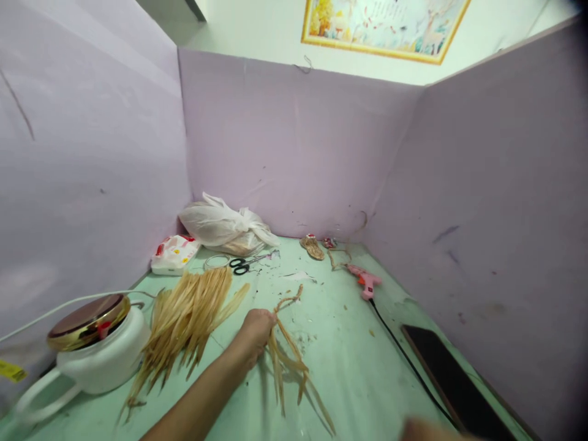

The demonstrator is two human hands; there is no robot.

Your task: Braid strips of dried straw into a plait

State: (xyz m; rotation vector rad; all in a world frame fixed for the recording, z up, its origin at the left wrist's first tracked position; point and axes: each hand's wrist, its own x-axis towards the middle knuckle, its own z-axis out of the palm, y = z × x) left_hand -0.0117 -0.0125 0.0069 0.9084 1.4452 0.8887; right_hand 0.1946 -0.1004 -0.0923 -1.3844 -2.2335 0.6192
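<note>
My left hand (258,326) is closed on a braid of straw strands (288,299) above the table's middle. The short plaited end curves up and right from my fingers. Loose flat strands hang below it toward the table front. Only a blurred bit of my right hand (429,430) shows at the bottom edge, its fingers not readable. To the left of my left hand lies a spread bundle of dry straw strips (190,315).
At left stands a white mug (103,358) with a gold-rimmed lid. Behind are a tissue pack (175,256), a tied plastic bag (220,223), scissors (245,264) and a small woven slipper (312,247). A pink glue gun (366,280) and dark phone (452,380) lie right. Purple panels enclose the table.
</note>
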